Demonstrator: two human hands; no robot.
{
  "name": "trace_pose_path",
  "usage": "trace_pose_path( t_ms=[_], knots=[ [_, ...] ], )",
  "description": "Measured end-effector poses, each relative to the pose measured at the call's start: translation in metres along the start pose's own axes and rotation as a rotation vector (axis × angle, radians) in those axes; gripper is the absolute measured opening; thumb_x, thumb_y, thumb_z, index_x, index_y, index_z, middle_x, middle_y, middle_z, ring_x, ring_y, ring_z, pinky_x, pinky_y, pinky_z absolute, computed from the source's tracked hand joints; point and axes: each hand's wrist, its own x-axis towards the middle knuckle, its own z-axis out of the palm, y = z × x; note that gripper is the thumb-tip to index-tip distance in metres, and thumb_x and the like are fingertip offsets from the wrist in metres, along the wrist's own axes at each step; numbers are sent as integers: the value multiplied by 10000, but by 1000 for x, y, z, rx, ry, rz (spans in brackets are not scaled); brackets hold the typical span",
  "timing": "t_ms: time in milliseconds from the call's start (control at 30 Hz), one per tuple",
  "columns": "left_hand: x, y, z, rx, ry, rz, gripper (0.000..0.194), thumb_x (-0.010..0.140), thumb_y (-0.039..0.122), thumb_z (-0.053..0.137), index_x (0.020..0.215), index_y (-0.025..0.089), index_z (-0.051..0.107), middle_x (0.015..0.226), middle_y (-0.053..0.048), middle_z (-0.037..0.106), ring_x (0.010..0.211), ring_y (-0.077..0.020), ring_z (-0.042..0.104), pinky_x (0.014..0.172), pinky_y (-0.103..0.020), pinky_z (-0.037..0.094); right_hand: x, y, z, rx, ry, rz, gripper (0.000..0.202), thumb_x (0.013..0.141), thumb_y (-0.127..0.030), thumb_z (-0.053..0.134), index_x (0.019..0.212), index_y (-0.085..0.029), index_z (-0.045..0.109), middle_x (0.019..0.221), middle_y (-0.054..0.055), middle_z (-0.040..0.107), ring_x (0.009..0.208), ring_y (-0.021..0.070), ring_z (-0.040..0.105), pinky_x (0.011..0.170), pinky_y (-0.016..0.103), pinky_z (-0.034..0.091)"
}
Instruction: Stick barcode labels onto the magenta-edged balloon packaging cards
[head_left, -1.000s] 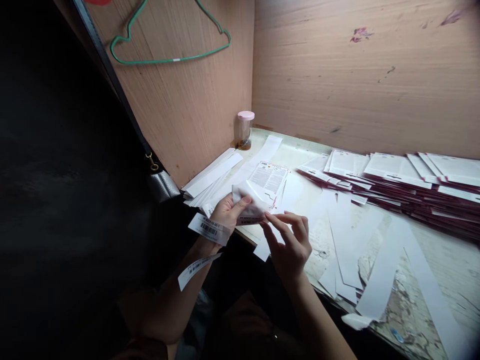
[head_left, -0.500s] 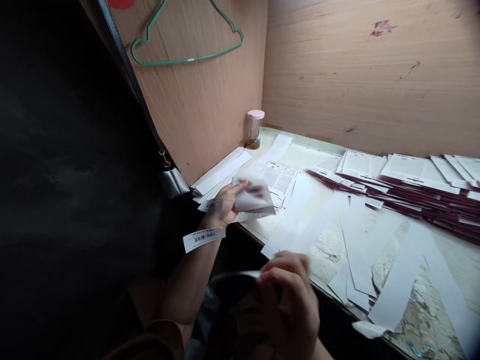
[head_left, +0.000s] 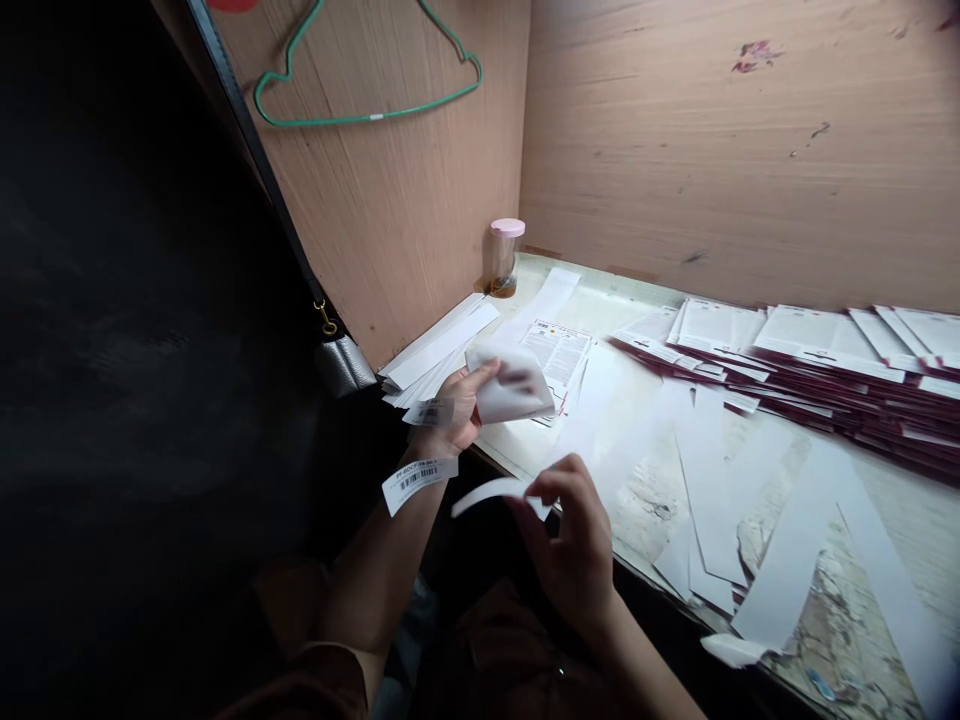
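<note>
My left hand (head_left: 463, 405) is closed on a whitish translucent sheet (head_left: 517, 395), thumb on top, over the near edge of the table. Two barcode labels are stuck on that arm: one label (head_left: 429, 411) at the wrist and another label (head_left: 420, 482) on the forearm. Lower and to the right, my right hand (head_left: 570, 530) pinches a curved white strip (head_left: 491, 490), whose free end points toward the left forearm. Just behind the sheet lies a printed card (head_left: 561, 350), partly covered by it.
Stacks of printed cards (head_left: 810, 345) with dark red edges line the back right. White paper strips (head_left: 712, 490) are scattered on the worn table, others (head_left: 442, 345) piled left. A pink-lidded jar (head_left: 504, 260) stands in the corner. A green hanger (head_left: 375, 115) and a silver bag (head_left: 343, 365) hang left.
My right hand has risen and moved slightly forward with the white strip, which now shows more clearly. My left hand still holds the sheet, nearly in place.
</note>
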Motion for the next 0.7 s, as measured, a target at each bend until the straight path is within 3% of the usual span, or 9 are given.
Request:
trace_pose_path(
  t_ms=[100,200,300,367,467,533,600,700],
  knots=[
    [6,-4,1,-38,15,32,146,756,174,711,878,105,671,819,-65,730,702,-171,696,718,-294,562,-3,-26,4,45,-126,62,103,847,-165,622,807,-214,541,816,8,454,756,146,475,645,278,428],
    [7,-8,6,-58,-39,21,152,776,195,699,893,104,668,860,-84,730,741,-191,703,801,-350,553,-10,-33,32,128,-283,252,136,845,-244,643,763,-206,542,811,14,485,771,153,497,651,273,454],
    [4,-11,9,-60,-78,4,163,796,211,684,909,95,668,891,-106,729,776,-215,710,832,-383,551,-20,-15,62,-1,-211,277,156,846,-270,647,762,-202,535,778,6,486,720,147,485,621,269,442],
    [3,-11,9,-72,-63,-11,148,797,209,687,904,107,672,874,-93,729,758,-208,710,804,-364,563,-26,1,70,-121,-86,218,208,824,-336,687,903,-202,548,775,-3,479,670,140,465,588,267,431],
    [1,-8,5,-87,-16,-6,112,792,188,694,883,125,680,825,-64,733,707,-181,705,748,-317,577,-22,21,56,-177,91,106,473,768,-396,751,1109,-212,481,810,-8,475,673,142,478,604,278,463],
    [-2,-6,3,-75,-3,-3,116,791,180,696,888,119,683,817,-67,740,706,-180,709,746,-313,582,-6,30,35,-217,175,-5,458,795,-317,730,1156,-225,463,948,45,516,846,187,539,742,341,498],
    [-7,-4,1,-39,-13,-19,158,790,198,703,916,103,685,837,-86,748,732,-194,717,759,-324,586,17,36,14,-293,168,-101,430,834,-222,676,1210,-237,468,1103,94,535,1035,232,531,878,421,469],
    [-15,-2,-1,33,-48,-8,261,774,273,744,963,101,690,881,-99,754,780,-216,724,734,-316,592,45,43,-7,-377,80,-174,346,859,-156,637,1180,-238,537,1002,62,617,950,213,557,863,414,454]
  ],
)
